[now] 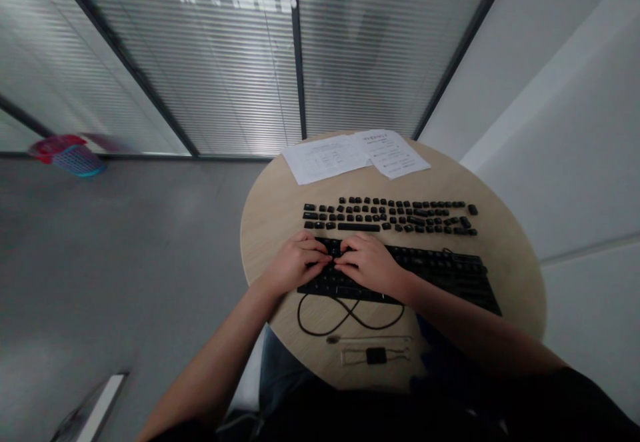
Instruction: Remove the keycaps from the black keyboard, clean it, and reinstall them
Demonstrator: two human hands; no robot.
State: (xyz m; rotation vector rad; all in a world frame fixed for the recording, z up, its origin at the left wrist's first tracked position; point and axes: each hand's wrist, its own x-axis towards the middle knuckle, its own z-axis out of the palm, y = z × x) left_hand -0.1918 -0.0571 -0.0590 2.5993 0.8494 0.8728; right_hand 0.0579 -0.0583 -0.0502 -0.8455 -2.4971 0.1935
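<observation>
A black keyboard (435, 269) lies on the round wooden table (520, 275), its lower left part apparently bare of keycaps. My left hand (299, 262) rests at its left end, thumb and fingers bent together over the upper left keys. Close beside it, my right hand (373, 265) reaches over the keyboard with its fingertips drawn together. The two hands' fingertips nearly meet; whatever is between them is too small to make out. Behind the keyboard, loose black keycaps (370, 218) are laid out in rows, with a long space bar (359, 227) in the front row.
A looped black cable (320, 333) lies in front of the keyboard. Nearer me are a wire keycap puller (376, 356) and a thin stick-like tool (370, 339). Printed papers (330, 159) cover the far edge. A basket (77, 159) stands on the floor at left, by blinds-covered glass.
</observation>
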